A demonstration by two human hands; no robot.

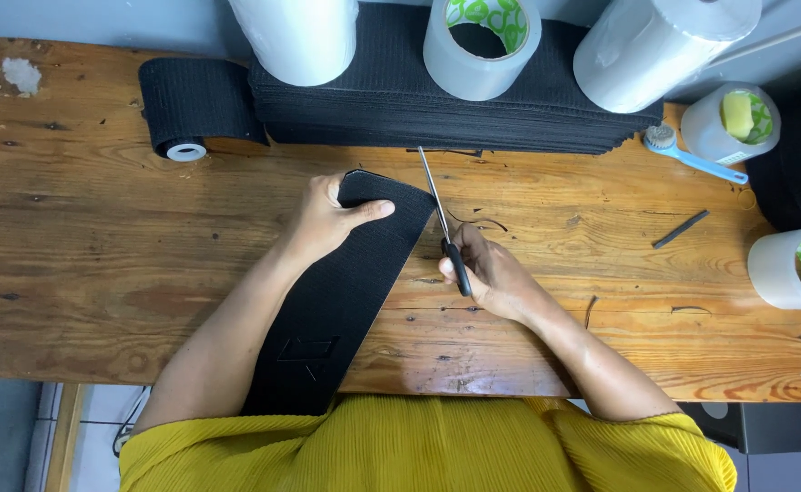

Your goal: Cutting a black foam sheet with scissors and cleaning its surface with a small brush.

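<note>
A wide black elastic strip (pixel 346 292) lies across the wooden table (pixel 100 246) and runs down toward my body. My left hand (pixel 327 219) grips its far end, thumb on top of the fabric. My right hand (pixel 491 269) holds black-handled scissors (pixel 444 223) just right of the strip. The blades are closed and point away from me toward a stack of black fabric pieces (pixel 455 100). The scissors are not touching the strip.
A roll of black elastic (pixel 195 109) sits at the back left. White rolls (pixel 295 36) (pixel 655 46) and tape rolls (pixel 482 46) (pixel 796 269) stand along the back and right. A blue brush (pixel 692 155) and a black offcut (pixel 680 230) lie at the right.
</note>
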